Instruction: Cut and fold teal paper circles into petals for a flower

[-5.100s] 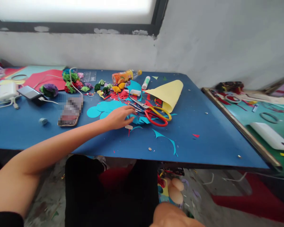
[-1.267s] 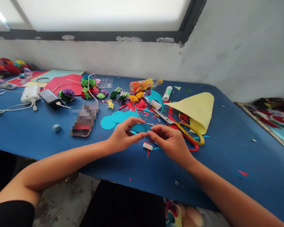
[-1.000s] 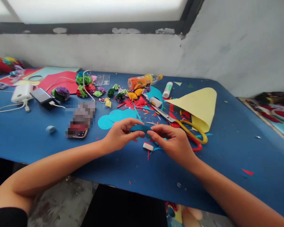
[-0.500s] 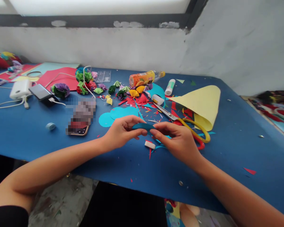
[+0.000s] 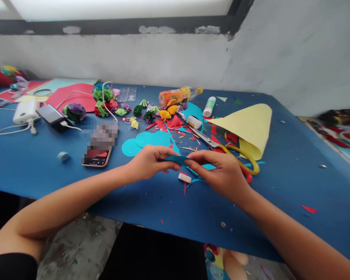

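Note:
A small folded blue paper piece (image 5: 177, 160) is pinched between both hands above the table. My left hand (image 5: 150, 162) holds its left end between thumb and fingers, and my right hand (image 5: 217, 169) grips the right end. Just behind my left hand lie blue paper circles (image 5: 131, 147). Scissors with yellow and red handles (image 5: 211, 143) lie partly behind my right hand. Below the paper piece is a white eraser (image 5: 184, 178) beside thin blue and red scraps.
On the blue table (image 5: 128, 202) are a phone (image 5: 97, 155), a power bank (image 5: 26, 111), an orange bottle (image 5: 175, 96), a glue stick (image 5: 209, 106), a yellow paper cone (image 5: 251, 126) and folded paper flowers (image 5: 102, 108). A wall stands behind.
The blue paper piece has tilted and now looks narrower and flatter. My left hand has moved slightly down, with its fingers closer to the paper.

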The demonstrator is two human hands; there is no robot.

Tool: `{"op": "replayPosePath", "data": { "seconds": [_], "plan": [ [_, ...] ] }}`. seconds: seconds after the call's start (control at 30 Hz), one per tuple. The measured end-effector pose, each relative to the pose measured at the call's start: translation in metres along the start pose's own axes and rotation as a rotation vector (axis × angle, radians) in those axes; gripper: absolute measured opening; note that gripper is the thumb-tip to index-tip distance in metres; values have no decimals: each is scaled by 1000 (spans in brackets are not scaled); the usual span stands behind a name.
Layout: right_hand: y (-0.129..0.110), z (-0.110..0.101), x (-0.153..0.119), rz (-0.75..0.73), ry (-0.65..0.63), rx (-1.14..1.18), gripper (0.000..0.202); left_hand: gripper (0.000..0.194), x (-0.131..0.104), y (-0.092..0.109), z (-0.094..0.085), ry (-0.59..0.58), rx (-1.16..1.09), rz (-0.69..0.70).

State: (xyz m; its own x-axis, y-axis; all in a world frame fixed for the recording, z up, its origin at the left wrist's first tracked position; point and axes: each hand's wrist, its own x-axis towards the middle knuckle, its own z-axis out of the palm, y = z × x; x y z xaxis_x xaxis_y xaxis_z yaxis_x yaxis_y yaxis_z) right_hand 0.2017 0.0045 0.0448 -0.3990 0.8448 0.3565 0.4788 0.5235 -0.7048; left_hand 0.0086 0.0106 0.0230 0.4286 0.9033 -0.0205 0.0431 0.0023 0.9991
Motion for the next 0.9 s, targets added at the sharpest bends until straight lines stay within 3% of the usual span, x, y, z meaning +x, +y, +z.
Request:
{"op": "replayPosePath", "data": {
  "seconds": [0.1, 0.3, 0.4, 0.5, 0.67, 0.77, 0.9],
  "plan": [
    [1, -1, 0, -26, -48, -20, 10, 16, 0, -1, -1, -36, 64, 24],
    [-1, 10, -5, 115, -85, 215, 25, 28, -7, -2, 3, 36, 141, 98],
    [3, 12, -6, 106, -58, 237, 16, 30, -8, -4, 3, 28, 177, 110],
    [11, 10, -3, 105, -13, 239, 9, 38, -5, -6, 2, -17, 107, 86],
    [21, 5, 3, 108, -38, 177, 18, 62, 3, -7, -4, -83, -104, -49],
    [22, 4, 4, 104, -30, 167, 18, 60, 3, -4, -6, -140, -128, -89],
    [21, 2, 5, 54, 36, 156, 17, 46, 1, 1, -6, -145, -159, -20]
  ]
}}
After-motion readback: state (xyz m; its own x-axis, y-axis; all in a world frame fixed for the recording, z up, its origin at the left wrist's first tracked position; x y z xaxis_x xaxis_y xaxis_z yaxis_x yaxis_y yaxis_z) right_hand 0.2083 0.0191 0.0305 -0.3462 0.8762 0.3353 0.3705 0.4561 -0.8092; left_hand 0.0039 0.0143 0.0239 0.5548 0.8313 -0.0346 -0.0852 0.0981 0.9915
